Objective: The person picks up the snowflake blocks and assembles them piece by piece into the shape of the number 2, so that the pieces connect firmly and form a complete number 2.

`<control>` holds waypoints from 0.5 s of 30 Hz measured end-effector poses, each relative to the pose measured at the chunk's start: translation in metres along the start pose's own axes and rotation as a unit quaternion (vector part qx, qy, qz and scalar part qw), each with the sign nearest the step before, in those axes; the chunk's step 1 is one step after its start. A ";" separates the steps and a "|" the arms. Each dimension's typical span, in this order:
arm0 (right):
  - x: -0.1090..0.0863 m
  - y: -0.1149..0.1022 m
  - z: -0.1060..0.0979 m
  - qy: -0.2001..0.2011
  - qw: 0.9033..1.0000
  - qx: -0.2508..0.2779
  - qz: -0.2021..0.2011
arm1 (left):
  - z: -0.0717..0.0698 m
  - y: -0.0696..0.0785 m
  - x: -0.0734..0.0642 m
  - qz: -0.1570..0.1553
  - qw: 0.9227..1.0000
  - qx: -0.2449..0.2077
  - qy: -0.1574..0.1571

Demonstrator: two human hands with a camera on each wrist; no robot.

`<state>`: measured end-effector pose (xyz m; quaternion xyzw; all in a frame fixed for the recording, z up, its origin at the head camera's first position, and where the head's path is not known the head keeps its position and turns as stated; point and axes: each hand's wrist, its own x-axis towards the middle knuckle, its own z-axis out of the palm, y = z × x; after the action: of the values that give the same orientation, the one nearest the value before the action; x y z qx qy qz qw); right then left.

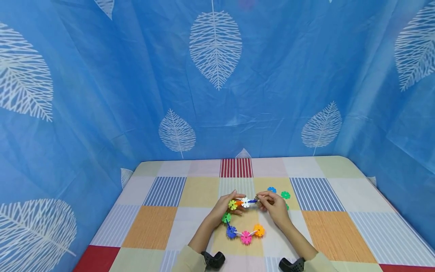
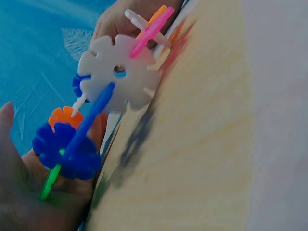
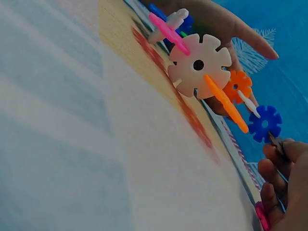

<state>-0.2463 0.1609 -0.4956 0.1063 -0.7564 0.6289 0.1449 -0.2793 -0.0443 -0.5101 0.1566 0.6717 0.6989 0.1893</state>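
Note:
A chain of notched plastic flower discs curves between the hands. From the left hand (image 1: 221, 208) it runs through a yellow disc (image 1: 232, 204), an orange disc (image 3: 236, 87) and a white disc (image 1: 246, 203) to a dark blue disc (image 3: 264, 124). The left hand lies against the chain with its fingers behind it and its thumb held apart. My right hand (image 1: 276, 207) pinches a brown disc (image 3: 277, 146) at the edge of the dark blue one. Towards me the chain bends through green (image 1: 226, 217), blue (image 1: 231, 232) and pink (image 1: 246, 237) discs, ending in orange (image 1: 259, 230).
Loose discs lie beyond and beside the right hand, among them a blue one (image 1: 271, 189) and a green one (image 1: 285, 195). Under that hand a pink disc (image 3: 262, 215) partly shows. A patchwork cloth (image 1: 200, 192) covers the table, with blue leaf-print curtains (image 1: 265, 75) around it.

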 end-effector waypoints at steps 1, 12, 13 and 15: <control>-0.001 0.000 0.000 -0.007 1.000 -0.011 -0.011 | -0.002 0.001 0.000 -0.003 1.000 0.008 -0.007; 0.003 0.028 -0.001 -0.034 0.989 -0.102 -0.106 | -0.012 -0.002 0.001 -0.006 0.996 0.058 -0.073; 0.005 0.030 -0.003 -0.021 0.986 -0.118 -0.112 | -0.011 -0.002 0.001 -0.006 0.996 0.058 -0.070; 0.009 0.032 -0.008 0.011 0.981 -0.157 -0.116 | -0.011 -0.002 0.002 -0.008 0.996 0.061 -0.061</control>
<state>-0.2651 0.1753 -0.5199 0.1623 -0.8267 0.4825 0.2396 -0.2856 -0.0528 -0.5130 0.2050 0.7015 0.6442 0.2254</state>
